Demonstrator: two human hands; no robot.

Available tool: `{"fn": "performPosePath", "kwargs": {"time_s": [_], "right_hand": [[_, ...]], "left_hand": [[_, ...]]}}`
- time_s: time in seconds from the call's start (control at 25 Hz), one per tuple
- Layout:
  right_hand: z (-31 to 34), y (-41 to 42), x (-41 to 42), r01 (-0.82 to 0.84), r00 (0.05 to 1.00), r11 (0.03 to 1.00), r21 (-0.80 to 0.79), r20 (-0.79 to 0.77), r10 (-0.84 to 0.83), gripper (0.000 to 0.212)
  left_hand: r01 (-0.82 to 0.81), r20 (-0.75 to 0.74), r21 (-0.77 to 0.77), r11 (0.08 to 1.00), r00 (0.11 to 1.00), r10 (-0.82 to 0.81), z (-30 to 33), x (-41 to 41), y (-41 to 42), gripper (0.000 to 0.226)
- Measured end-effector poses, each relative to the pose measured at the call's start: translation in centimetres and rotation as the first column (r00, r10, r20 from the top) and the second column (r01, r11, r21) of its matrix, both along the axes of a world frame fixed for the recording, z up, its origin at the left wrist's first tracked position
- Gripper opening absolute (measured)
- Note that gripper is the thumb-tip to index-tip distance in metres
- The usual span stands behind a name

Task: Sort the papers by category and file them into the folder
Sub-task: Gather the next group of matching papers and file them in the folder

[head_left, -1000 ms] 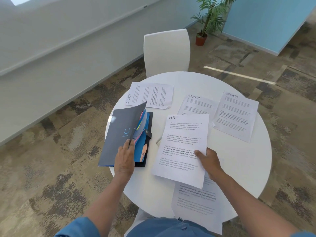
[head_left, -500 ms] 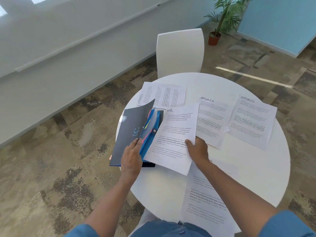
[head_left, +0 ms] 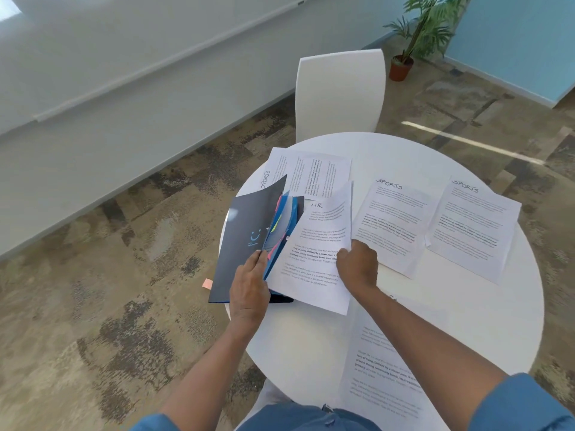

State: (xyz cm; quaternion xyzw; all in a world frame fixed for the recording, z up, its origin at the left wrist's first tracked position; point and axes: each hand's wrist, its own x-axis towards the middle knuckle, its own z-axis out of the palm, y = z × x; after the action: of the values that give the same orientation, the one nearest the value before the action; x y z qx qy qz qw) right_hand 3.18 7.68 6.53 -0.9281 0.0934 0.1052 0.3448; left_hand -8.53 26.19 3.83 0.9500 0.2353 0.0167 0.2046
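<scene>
Left hand (head_left: 249, 283) props the folder (head_left: 245, 241) cover open at the table's (head_left: 466, 321) left edge, right hand (head_left: 357, 265) pinches the HR sheet (head_left: 314, 259) just right of it, long axis running away, left edge at the blue pockets (head_left: 281, 234).

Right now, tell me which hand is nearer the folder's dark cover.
Left. The left hand holds the folder's dark cover at its near edge. The right hand is off to the right, gripping the HR sheet.
</scene>
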Motion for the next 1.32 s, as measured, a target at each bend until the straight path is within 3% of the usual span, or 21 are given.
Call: {"fn": "performPosePath", "kwargs": {"time_s": [0.2, 0.36, 0.64, 0.92, 1.08, 1.32], "right_hand": [[1.4, 1.2, 1.0, -0.09, 0.996, 0.995, -0.038, 0.019, 0.091, 0.016], [0.8, 1.8, 1.7, -0.138, 0.987, 0.986, 0.091, -0.066, 0.145, 0.019], [-0.7, 2.8, 2.6, -0.125, 0.97, 0.979, 0.162, -0.189, 0.155, 0.013], [-3.0, 4.3, 2.8, -0.051, 0.946, 0.934, 0.354, -0.284, 0.159, 0.025], [-3.7, 4.6, 1.9, 0.047, 0.978, 0.959, 0.28, -0.206, 0.013, 0.018], [-4.0, 6.3, 2.4, -0.174, 0.972, 0.957, 0.232, -0.114, 0.204, 0.012]], "left_hand": [[0.0, -0.002, -0.026, 1.0, 1.0, 0.0, -0.5, 0.3, -0.9, 0.065], [-0.005, 0.018, -0.037, 0.999, 1.0, 0.006, -0.9, 0.6, -1.3, 0.067], [0.013, 0.013, -0.034, 0.999, 1.0, -0.012, -0.6, 0.1, -1.0, 0.07], [0.013, 0.024, -0.04, 0.999, 1.0, -0.012, 0.0, 0.3, -0.2, 0.071], [0.018, 0.021, -0.057, 0.998, 1.0, -0.017, 0.3, 0.7, -0.1, 0.07], [0.071, 0.024, -0.037, 0.997, 0.997, -0.071, 0.2, 0.7, -0.2, 0.075]]}}
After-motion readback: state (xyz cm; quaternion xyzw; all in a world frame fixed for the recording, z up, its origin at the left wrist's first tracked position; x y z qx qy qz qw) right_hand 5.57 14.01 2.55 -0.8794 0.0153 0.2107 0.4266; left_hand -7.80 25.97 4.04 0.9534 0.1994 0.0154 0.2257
